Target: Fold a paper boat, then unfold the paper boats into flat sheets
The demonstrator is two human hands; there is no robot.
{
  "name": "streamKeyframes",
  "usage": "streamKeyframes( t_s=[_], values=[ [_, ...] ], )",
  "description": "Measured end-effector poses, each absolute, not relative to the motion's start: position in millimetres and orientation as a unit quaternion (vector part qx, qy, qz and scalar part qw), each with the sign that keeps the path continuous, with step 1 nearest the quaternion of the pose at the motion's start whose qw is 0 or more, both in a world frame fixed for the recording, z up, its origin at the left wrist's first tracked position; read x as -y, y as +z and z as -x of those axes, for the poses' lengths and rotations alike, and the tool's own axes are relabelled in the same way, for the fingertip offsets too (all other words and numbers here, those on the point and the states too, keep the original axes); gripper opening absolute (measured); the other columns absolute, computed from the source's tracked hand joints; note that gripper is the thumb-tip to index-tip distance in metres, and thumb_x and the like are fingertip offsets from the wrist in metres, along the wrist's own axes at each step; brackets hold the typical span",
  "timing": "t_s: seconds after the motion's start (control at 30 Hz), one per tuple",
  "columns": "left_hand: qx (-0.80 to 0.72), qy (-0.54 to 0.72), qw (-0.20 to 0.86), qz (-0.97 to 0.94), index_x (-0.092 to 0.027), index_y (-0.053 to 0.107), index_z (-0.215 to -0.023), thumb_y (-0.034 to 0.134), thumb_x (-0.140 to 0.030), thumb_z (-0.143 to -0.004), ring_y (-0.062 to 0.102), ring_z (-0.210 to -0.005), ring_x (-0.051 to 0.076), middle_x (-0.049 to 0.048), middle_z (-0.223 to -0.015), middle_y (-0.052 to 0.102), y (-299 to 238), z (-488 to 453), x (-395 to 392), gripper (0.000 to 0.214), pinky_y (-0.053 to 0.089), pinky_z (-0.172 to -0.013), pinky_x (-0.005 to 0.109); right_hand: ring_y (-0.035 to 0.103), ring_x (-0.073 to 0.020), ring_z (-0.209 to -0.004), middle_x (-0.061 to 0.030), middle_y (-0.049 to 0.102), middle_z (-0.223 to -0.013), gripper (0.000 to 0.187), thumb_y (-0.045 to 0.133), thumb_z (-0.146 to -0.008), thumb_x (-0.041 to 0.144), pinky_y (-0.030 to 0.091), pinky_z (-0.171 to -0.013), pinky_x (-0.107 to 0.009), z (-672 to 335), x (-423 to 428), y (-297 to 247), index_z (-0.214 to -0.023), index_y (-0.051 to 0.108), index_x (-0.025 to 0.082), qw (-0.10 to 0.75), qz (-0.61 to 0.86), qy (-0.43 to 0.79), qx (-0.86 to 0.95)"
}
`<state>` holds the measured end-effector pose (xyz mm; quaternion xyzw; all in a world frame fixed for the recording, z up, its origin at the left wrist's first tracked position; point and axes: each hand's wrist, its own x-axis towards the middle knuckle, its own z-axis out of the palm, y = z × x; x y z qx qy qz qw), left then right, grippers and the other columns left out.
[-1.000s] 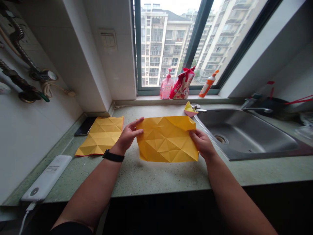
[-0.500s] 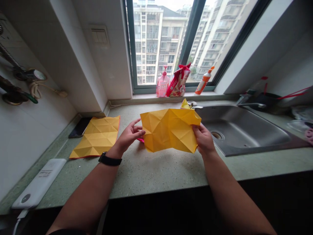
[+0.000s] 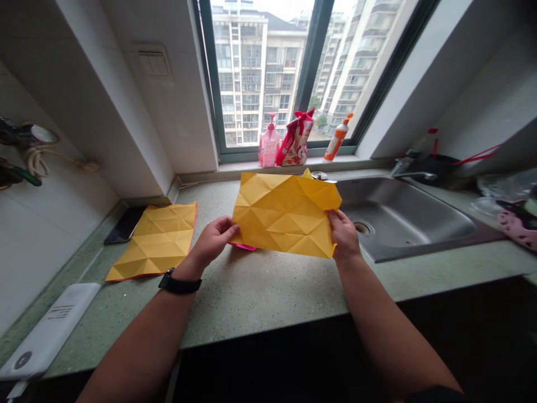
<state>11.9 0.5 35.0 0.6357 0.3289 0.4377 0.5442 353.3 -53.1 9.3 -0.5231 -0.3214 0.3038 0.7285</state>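
A yellow sheet of creased paper [image 3: 285, 215] is held up over the counter, its face patterned with triangular folds. My left hand [image 3: 216, 238] pinches its lower left edge between thumb and fingers. At the right edge, my right hand [image 3: 344, 232] grips it, thumb in front and fingers behind. Behind and below the sheet, a bit of something pink [image 3: 244, 246] shows on the counter; most of it is hidden. Another stack of creased yellow paper [image 3: 157, 240] with a red edge lies to the left of my left hand.
A dark phone [image 3: 123, 225] lies partly under the left paper. Nearer stands a white power bank [image 3: 54, 330] with a cable. The steel sink [image 3: 403, 215] is to the right. A pink pump bottle [image 3: 269, 143], a red bag [image 3: 297, 140] and an orange bottle [image 3: 337, 139] line the windowsill.
My left hand's fingers have closed on the sheet's left edge. The sheet is now spread wider and faces me more fully. The view has shifted slightly to the right.
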Motion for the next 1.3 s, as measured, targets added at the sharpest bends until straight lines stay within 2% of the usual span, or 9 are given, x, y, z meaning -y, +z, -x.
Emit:
streamKeyframes(
  t_s=[0.2, 0.3, 0.47, 0.63, 0.77, 0.87, 0.97, 1.13, 1.3],
  values=[
    [-0.314, 0.533, 0.598, -0.509, -0.019, 0.073, -0.087, 0.098, -0.054, -0.071, 0.069, -0.079, 0.015, 0.0018, -0.086, 0.076, 30, -12, -9, 0.045, 0.057, -0.074, 0.025, 0.079, -0.0272, -0.087, -0.0044, 0.082, -0.094, 0.052, 0.086, -0.071, 0.068, 0.065, -0.074, -0.038, -342, 56, 10, -0.098, 0.071, 0.027, 0.742, 0.498, 0.333, 0.301],
    [-0.279, 0.556, 0.624, -0.473, -0.021, 0.071, -0.089, 0.099, -0.048, -0.071, 0.071, -0.085, 0.016, 0.0014, -0.092, 0.077, 31, -8, -10, 0.044, 0.058, -0.081, 0.026, 0.077, -0.0245, -0.086, -0.0032, 0.08, -0.091, 0.052, 0.087, -0.071, 0.069, 0.063, -0.073, -0.035, -343, 56, 10, -0.095, 0.069, 0.027, 0.736, 0.491, 0.342, 0.317],
    [-0.241, 0.511, 0.684, -0.461, -0.02, 0.071, -0.087, 0.101, -0.042, -0.071, 0.072, -0.085, 0.014, 0.0002, -0.093, 0.078, 38, -2, -5, 0.041, 0.058, -0.08, 0.024, 0.073, -0.0176, -0.084, 0.0022, 0.076, -0.092, 0.056, 0.099, -0.061, 0.053, 0.059, -0.069, -0.026, -349, 55, 7, -0.099, 0.067, 0.028, 0.745, 0.466, 0.35, 0.325],
    [-0.239, 0.508, 0.698, -0.445, -0.019, 0.071, -0.085, 0.102, -0.039, -0.07, 0.071, -0.083, 0.014, -0.0002, -0.091, 0.077, 39, -2, -5, 0.039, 0.058, -0.078, 0.023, 0.075, -0.0196, -0.085, 0.0, 0.079, -0.092, 0.053, 0.101, -0.06, 0.055, 0.062, -0.071, -0.029, -353, 51, 1, -0.094, 0.072, 0.027, 0.751, 0.461, 0.358, 0.307],
    [-0.241, 0.525, 0.688, -0.439, -0.02, 0.071, -0.085, 0.099, -0.044, -0.073, 0.071, -0.082, 0.015, 0.0, -0.089, 0.076, 36, 0, -12, 0.04, 0.058, -0.076, 0.024, 0.078, -0.0226, -0.092, -0.0001, 0.082, -0.094, 0.048, 0.098, -0.066, 0.057, 0.066, -0.083, -0.034, -359, 52, 0, -0.094, 0.075, 0.027, 0.747, 0.445, 0.396, 0.295],
    [-0.252, 0.537, 0.675, -0.439, -0.02, 0.07, -0.084, 0.098, -0.048, -0.074, 0.071, -0.084, 0.014, 0.0005, -0.091, 0.076, 33, 0, -17, 0.041, 0.058, -0.078, 0.024, 0.078, -0.0245, -0.11, -0.001, 0.084, -0.11, 0.04, 0.09, -0.078, 0.056, 0.065, -0.096, -0.036, -362, 56, 3, -0.104, 0.077, 0.028, 0.727, 0.415, 0.455, 0.304],
    [-0.273, 0.538, 0.667, -0.438, -0.019, 0.07, -0.083, 0.099, -0.05, -0.07, 0.069, -0.083, 0.013, 0.0008, -0.089, 0.076, 29, -3, -19, 0.044, 0.057, -0.081, 0.024, 0.073, -0.0284, -0.126, -0.0043, 0.082, -0.123, 0.041, 0.077, -0.09, 0.06, 0.062, -0.105, -0.042, -365, 59, 6, -0.115, 0.076, 0.027, 0.692, 0.403, 0.517, 0.303],
    [-0.29, 0.534, 0.656, -0.449, -0.018, 0.07, -0.081, 0.101, -0.051, -0.068, 0.067, -0.08, 0.013, -0.0004, -0.084, 0.073, 26, -7, -16, 0.046, 0.056, -0.079, 0.023, 0.07, -0.0317, -0.133, -0.0048, 0.083, -0.121, 0.047, 0.069, -0.093, 0.067, 0.061, -0.108, -0.049, -371, 60, 8, -0.119, 0.074, 0.029, 0.662, 0.396, 0.564, 0.294],
    [-0.312, 0.56, 0.616, -0.458, -0.018, 0.07, -0.081, 0.1, -0.053, -0.066, 0.065, -0.079, 0.012, -0.0007, -0.083, 0.072, 21, -8, -19, 0.048, 0.054, -0.078, 0.022, 0.072, -0.0261, -0.129, -0.0039, 0.082, -0.123, 0.044, 0.074, -0.093, 0.061, 0.063, -0.106, -0.043, -375, 63, 10, -0.125, 0.069, 0.031, 0.655, 0.371, 0.593, 0.286]
  ],
)
